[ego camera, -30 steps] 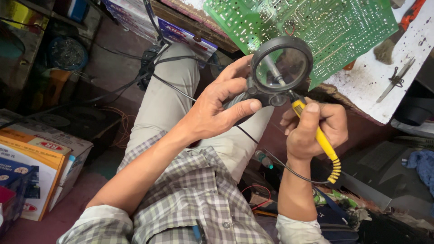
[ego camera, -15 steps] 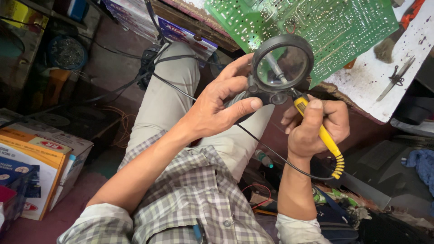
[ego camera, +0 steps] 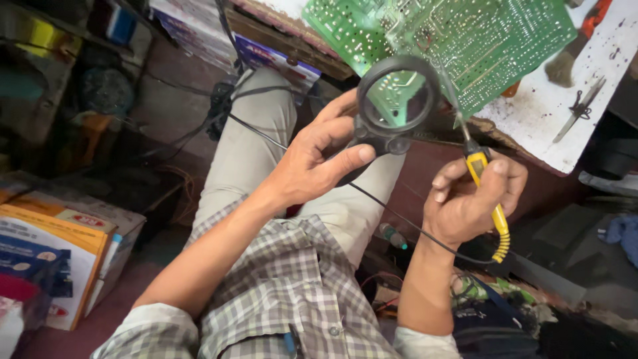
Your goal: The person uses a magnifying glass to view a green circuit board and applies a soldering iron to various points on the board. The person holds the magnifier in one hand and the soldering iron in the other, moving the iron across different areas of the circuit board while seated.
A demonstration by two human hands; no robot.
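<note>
Left hand grips magnifier (over circuit board); right hand grips soldering iron.

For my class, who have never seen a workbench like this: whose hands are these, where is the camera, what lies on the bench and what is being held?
The camera sits on the person's head and looks down, so both hands are the person's own. The left hand holds a black magnifying glass over a green circuit board lying on a stained white bench. The right hand grips a yellow soldering iron, its tip pointing up toward the board's edge. Small tweezers lie on the bench. Below are the person's knees, and cardboard boxes on the floor.
</note>
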